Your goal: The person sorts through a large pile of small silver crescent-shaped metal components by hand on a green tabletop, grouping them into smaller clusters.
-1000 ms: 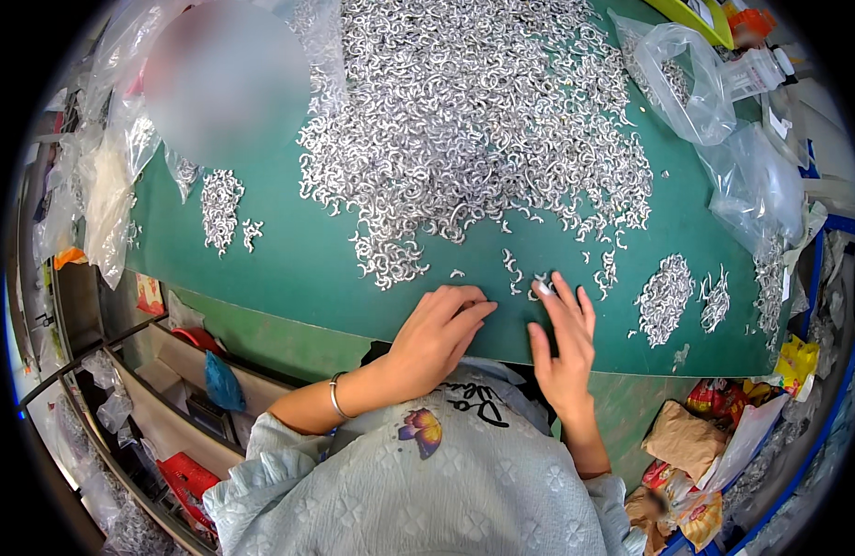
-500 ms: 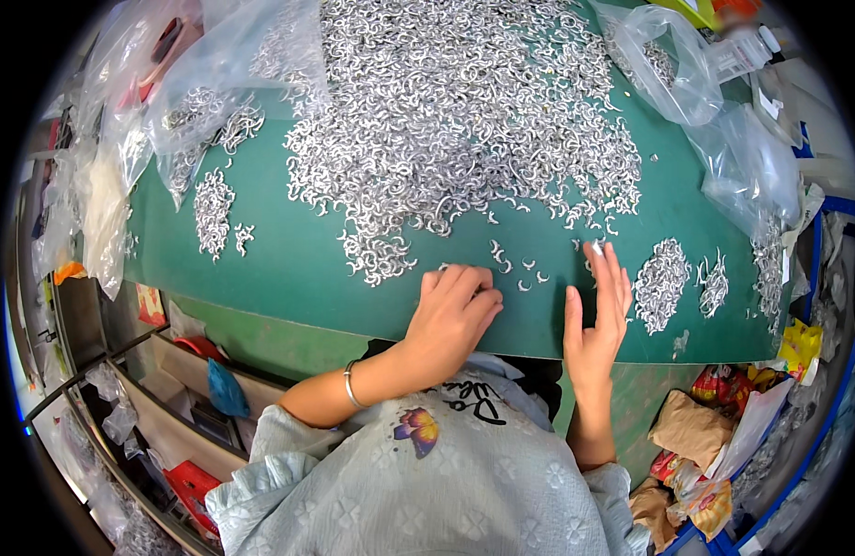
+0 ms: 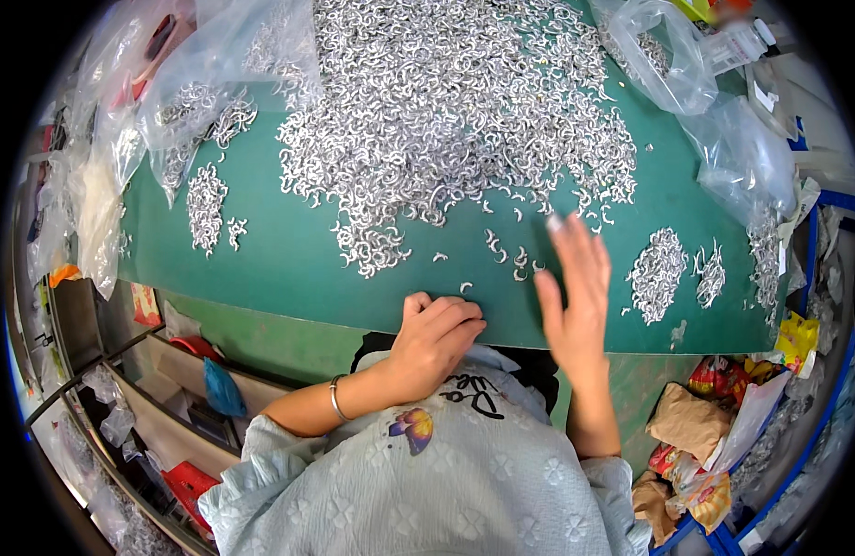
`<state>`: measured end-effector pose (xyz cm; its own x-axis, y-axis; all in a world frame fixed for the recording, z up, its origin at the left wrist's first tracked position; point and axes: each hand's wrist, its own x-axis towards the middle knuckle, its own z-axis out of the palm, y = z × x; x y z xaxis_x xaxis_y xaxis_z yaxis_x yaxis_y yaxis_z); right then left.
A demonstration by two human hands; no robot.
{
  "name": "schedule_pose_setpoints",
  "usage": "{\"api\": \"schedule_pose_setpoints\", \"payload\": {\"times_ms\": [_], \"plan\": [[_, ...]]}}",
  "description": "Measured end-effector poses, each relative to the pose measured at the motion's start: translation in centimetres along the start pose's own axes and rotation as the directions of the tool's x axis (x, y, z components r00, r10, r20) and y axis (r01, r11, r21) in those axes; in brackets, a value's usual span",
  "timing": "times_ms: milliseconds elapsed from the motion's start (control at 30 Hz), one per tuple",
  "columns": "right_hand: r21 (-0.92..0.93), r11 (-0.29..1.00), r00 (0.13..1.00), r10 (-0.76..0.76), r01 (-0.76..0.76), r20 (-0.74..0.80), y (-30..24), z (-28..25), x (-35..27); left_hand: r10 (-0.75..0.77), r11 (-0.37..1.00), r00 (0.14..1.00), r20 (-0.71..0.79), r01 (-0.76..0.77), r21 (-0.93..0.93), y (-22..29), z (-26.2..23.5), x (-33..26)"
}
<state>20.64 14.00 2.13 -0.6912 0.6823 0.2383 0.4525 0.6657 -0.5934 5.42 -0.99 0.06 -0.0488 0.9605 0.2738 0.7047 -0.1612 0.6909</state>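
Small silver crescent-shaped metal pieces lie in a broad heap on a green tabletop. My left hand rests at the table's near edge with its fingers curled and pressed together; what they hold, if anything, is hidden. One loose crescent piece lies just beyond its fingertips. My right hand, slightly blurred, is open, fingers stretched toward the heap and thumb apart. A few stray crescents lie left of its thumb.
Smaller piles of silver pieces lie at the right and left. Clear plastic bags flank the heap. A white bottle is at the far right. Drawers stand below left; a brown paper bag lies below right.
My left hand has drawn back toward me to the table edge. My right hand has moved left and away from me, toward the heap. The view has shifted slightly.
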Motion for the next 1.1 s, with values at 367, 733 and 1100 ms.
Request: {"api": "schedule_pose_setpoints", "payload": {"times_ms": [367, 733, 1100], "plan": [[-0.054, 0.998, 0.968, -0.002, 0.016, 0.251, -1.4, 0.3, -1.1, -0.139, 0.99, 0.982, -0.129, 0.141, 0.005, -0.4, -0.5, -1.2], [0.045, 0.991, 0.962, -0.132, 0.125, 0.239, -2.7, 1.8, -3.0, -0.158, 0.987, 0.974, -0.16, 0.161, 0.005, -0.3, -0.5, -0.9], [0.049, 0.992, 0.96, -0.127, 0.118, 0.251, -3.2, 2.0, -3.0, -0.247, 0.958, 0.936, -0.249, 0.274, 0.079, -1.1, -1.8, -1.5]]}}
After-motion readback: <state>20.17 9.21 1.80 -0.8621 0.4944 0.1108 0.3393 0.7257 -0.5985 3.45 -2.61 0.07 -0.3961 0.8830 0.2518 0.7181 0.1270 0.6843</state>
